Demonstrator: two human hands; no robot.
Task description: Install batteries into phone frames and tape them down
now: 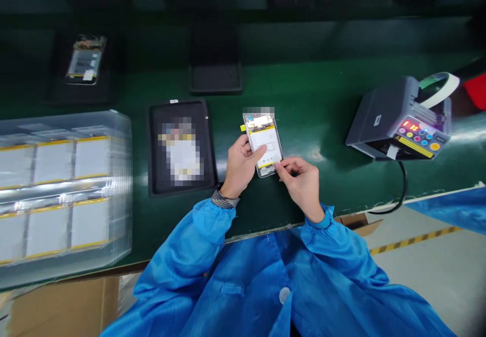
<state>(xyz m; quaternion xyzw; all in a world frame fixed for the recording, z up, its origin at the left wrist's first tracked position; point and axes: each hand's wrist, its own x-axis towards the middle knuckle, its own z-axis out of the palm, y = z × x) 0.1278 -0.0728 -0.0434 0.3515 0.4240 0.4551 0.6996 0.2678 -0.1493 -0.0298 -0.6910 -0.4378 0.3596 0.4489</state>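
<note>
An opened smartphone body [264,142] lies on the green bench, its circuit board at the far end and a white battery [265,144] with yellow strips set in its middle. My left hand [239,167] holds its left side, with the thumb pressing on the battery. My right hand [301,187] pinches the near end at the lower yellow strip. The top of the phone is pixelated, and my fingers hide part of its near edge.
A black tray [207,149] holds a pixelated device to the left. Further left stands a clear stack of trays [125,175] with white batteries. A tape dispenser [398,119] sits at right. Black mats with more phones line the far bench.
</note>
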